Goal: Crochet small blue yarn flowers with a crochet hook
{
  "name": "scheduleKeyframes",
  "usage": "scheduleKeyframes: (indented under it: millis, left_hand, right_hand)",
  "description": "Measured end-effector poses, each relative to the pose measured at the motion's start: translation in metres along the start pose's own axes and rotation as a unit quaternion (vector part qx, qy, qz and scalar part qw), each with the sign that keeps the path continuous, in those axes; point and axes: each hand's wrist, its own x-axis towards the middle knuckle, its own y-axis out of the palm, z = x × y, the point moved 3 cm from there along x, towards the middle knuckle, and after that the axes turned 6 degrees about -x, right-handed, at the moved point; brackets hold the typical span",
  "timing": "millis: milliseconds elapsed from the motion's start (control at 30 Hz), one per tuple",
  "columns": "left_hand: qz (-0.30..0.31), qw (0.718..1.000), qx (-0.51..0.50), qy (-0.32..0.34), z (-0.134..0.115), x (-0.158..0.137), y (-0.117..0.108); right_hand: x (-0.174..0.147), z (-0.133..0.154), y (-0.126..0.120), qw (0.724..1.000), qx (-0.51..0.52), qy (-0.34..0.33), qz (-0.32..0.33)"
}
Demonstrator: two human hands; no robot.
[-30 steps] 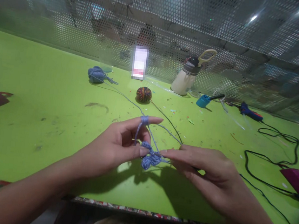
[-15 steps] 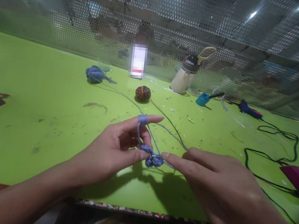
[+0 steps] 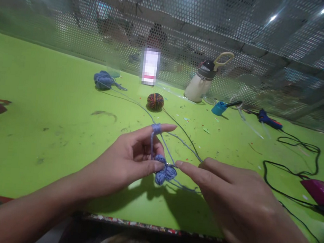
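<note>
At the centre of the green table's (image 3: 53,88) near side, the left hand (image 3: 126,162) grasps a small blue crocheted piece (image 3: 170,172), pinching it between thumb and curled fingers, just above the tabletop. Blue yarn (image 3: 156,128) is wound in several turns around the outstretched index finger. At the piece's three o'clock, the right hand (image 3: 229,196) appears closed on a slim metal hook (image 3: 172,165); its index fingertip lies by the shaft, while the rest of that grip is hidden under the hand.

Three plump lobes show as formed on the piece, at about twelve, four and seven o'clock of its middle; the thumb covers part, so there may be more. It looks unfinished, I judge: the hook sits at its edge, a working strand rises to the wound finger, and a loose strand trails toward four o'clock. How much is left to work cannot be told.

Farther out, between ten and eleven o'clock from the piece, lies the blue yarn ball (image 3: 103,80), with plenty on it. A multicoloured ball (image 3: 155,102) sits just short of twelve, its dark strand running to the right hand. Beyond, a bottle (image 3: 197,87) stands between twelve and one, and a blue glue gun (image 3: 269,119) lies toward two.
</note>
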Motion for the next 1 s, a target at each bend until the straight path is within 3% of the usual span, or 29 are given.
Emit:
scheduleKeyframes:
  millis: [533, 733, 1000]
  left_hand:
    - [0.006, 1.0, 0.019, -0.013, -0.001, 0.002, 0.004]
    - [-0.005, 0.999, 0.033, -0.006, 0.001, 0.001, 0.002]
    - [0.001, 0.996, 0.092, 0.014, 0.0, -0.001, 0.005]
  right_hand:
    - [-0.008, -0.011, 0.016, 0.99, 0.125, 0.06, -0.024]
    - [0.002, -0.015, 0.025, 0.971, 0.213, 0.103, 0.012]
    - [0.006, -0.021, 0.023, 0.977, 0.208, 0.026, 0.025]
